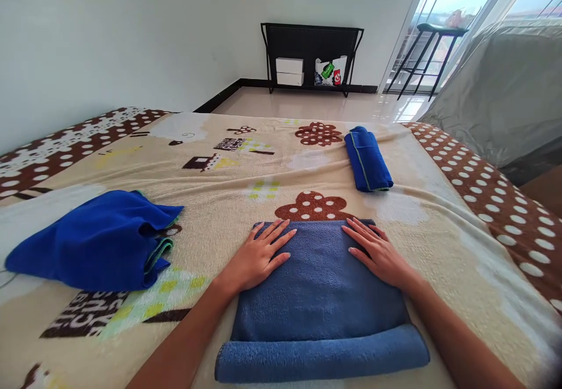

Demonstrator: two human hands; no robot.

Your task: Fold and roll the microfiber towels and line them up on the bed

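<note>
A slate-blue towel (320, 286) lies folded in front of me on a patterned beige blanket (246, 178), with its near edge turned up in a roll. My left hand (259, 257) rests flat on the towel's far left part, fingers spread. My right hand (377, 254) lies flat on its far right part, fingers stretched out. Neither hand holds anything. A bright blue towel (367, 159), rolled up, sits farther off to the right. Loose bright blue cloths (94, 239) are heaped at the left.
The blanket covers a bed with a brown dotted border (504, 201). Beyond it is a shiny floor (316, 106), a black rack (311, 55) with boxes against the white wall, a stool (432, 49) by the window, and a grey covered sofa (504, 90) at the right.
</note>
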